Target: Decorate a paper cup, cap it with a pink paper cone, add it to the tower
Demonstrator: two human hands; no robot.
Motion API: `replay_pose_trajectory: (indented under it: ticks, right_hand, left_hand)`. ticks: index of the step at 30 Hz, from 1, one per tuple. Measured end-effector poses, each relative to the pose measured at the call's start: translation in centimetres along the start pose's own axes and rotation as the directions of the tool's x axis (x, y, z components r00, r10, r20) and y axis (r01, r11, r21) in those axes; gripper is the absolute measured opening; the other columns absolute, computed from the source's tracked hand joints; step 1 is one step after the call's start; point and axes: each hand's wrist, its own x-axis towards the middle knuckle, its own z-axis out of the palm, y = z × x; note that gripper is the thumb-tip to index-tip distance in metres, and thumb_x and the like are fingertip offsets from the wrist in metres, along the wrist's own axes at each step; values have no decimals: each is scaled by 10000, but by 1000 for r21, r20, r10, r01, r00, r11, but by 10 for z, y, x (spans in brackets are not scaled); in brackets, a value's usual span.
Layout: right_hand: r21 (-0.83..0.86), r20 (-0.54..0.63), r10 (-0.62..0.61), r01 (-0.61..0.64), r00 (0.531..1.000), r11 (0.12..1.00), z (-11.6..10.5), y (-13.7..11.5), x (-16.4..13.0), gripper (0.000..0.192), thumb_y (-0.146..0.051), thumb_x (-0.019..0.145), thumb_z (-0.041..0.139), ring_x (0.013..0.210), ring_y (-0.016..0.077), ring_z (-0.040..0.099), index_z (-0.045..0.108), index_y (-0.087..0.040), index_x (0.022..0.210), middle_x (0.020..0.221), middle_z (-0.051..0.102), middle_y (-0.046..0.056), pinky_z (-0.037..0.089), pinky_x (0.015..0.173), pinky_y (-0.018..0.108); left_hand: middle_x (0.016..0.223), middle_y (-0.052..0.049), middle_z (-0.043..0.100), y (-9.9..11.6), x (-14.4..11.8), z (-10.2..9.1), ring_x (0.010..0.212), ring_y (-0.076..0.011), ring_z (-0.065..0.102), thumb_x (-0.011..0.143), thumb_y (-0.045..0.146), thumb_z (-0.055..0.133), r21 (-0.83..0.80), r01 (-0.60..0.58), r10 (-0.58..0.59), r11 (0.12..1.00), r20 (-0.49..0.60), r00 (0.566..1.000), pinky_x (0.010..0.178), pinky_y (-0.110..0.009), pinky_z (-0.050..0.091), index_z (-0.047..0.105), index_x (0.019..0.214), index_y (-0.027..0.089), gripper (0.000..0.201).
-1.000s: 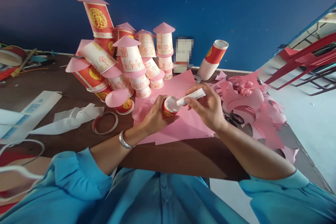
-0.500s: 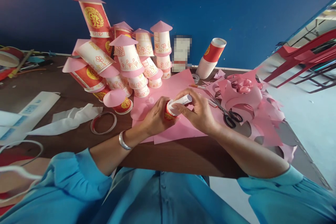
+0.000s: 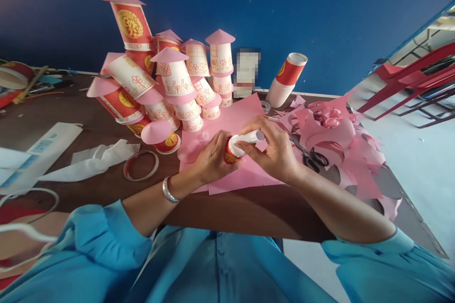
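Left hand (image 3: pixel 213 158) grips the cup (image 3: pixel 230 152); right hand (image 3: pixel 273 151) pinches the glue tube (image 3: pixel 249 138), probably; oversqueezing could smear glue.

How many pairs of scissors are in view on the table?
1. The scissors lie on the pink paper scraps, just right of the right hand, which holds a white tube. Others may be hidden under the scraps.

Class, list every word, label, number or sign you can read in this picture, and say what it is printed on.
None can be read as text.
Red paper cups: gold round emblem, characters too blurred to read.
White strip at left: blue print, too small to read.
Glue tube in the right hand: no legible label.
Box by the wall: blurred out.
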Motion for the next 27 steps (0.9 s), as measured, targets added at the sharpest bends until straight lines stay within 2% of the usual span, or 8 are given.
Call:
replay_pose_trajectory:
  ticks: [5, 12, 15, 18, 20, 22, 25, 27]
  right_hand:
    - [0, 35, -61, 61, 997, 998, 6, 3, -2, 111, -334, 1025, 636, 812, 177, 679, 594, -232, 1007, 949, 711, 34, 535, 703, 304]
    - [-56, 91, -37, 43, 995, 998, -2, 1, -2, 88, -265, 972, 664, 721, 151, 635, 585, -225, 975, 875, 677, 5, 491, 630, 277]
    - [-49, 65, 4, -1, 998, 999, -5, 2, -1, 103, -256, 928, 694, 690, 152, 618, 595, -228, 937, 839, 674, 0, 487, 616, 286]
    - [79, -32, 136, -133, 990, 988, -8, 3, 0, 146, -320, 917, 739, 686, 151, 623, 617, -239, 909, 820, 682, -4, 511, 615, 290]
    - [248, -79, 282, -255, 956, 934, -8, 4, 1, 206, -392, 909, 773, 690, 144, 640, 632, -242, 920, 846, 693, -3, 538, 612, 288]
    - [444, -69, 410, -340, 909, 829, -6, 7, 3, 288, -460, 879, 810, 676, 136, 658, 642, -236, 945, 870, 701, -1, 571, 609, 288]
    - [654, 4, 504, -383, 864, 652, -1, 12, 5, 388, -520, 816, 862, 659, 134, 676, 652, -222, 949, 840, 707, -5, 606, 601, 284]
    - [724, 50, 534, -399, 844, 563, 1, 15, 5, 410, -536, 792, 878, 658, 133, 677, 660, -215, 924, 822, 710, -5, 611, 591, 275]
  left_hand:
    - [1060, -76, 636, -2, 0, 0, 942, -256, 694, 868, 226, 646, -29, 14, -14, 999, 4, 1000, 713, -392, 616, 422, 1215, 232, 414]
    - [1067, -66, 649, -4, -1, 0, 947, -236, 688, 858, 231, 698, -74, 42, -43, 996, -2, 999, 721, -369, 602, 447, 1228, 240, 447]
    - [1074, -67, 651, -5, -2, -1, 947, -229, 689, 857, 272, 750, -104, 98, -96, 990, 23, 995, 734, -356, 600, 463, 1229, 242, 471]
    - [1117, -86, 653, -8, -4, -2, 958, -239, 697, 851, 359, 799, -129, 175, -168, 976, 62, 984, 735, -359, 605, 468, 1236, 237, 522]
    - [1159, -103, 655, -9, -5, -1, 964, -252, 705, 837, 410, 822, -143, 221, -210, 965, 84, 974, 731, -370, 608, 459, 1264, 233, 588]
    - [1171, -106, 663, -9, -5, 0, 940, -251, 715, 834, 430, 826, -170, 270, -254, 948, 112, 961, 708, -369, 609, 443, 1302, 235, 636]
    - [1199, -115, 672, -11, -4, 2, 966, -259, 727, 879, 449, 782, -238, 317, -282, 918, 168, 945, 725, -384, 624, 422, 1372, 246, 644]
    - [1337, -166, 629, -13, -5, 2, 1134, -310, 705, 893, 511, 761, -274, 299, -257, 914, 179, 950, 838, -453, 639, 375, 1451, 251, 726]
